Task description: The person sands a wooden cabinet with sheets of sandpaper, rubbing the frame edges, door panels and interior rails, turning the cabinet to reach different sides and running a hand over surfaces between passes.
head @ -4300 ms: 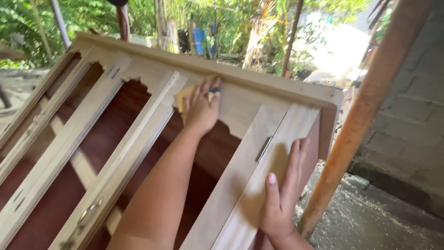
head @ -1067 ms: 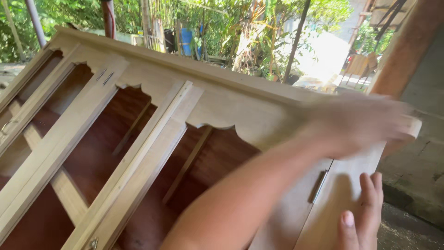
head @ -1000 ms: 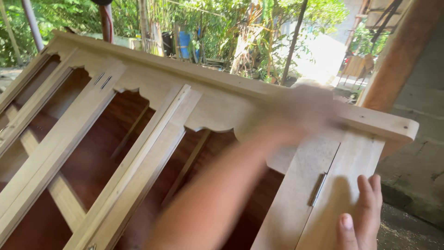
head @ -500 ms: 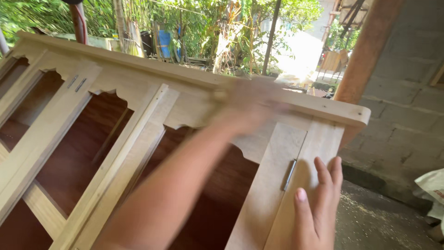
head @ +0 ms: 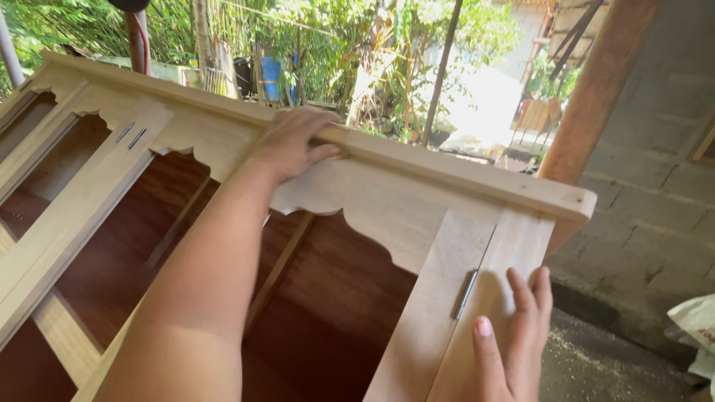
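Cabinet (head: 417, 201) runs lengthwise upper-left to right; left hand (head: 290, 141) clamped on its top rail, right hand (head: 514, 342) flat

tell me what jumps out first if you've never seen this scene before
A big unfinished wooden cabinet with scalloped trim fills the view, tipped toward the camera. The left hand presses on its top rail at centre, while the right hand lies flat on the door panel at lower right. Sunlit green foliage glows behind.
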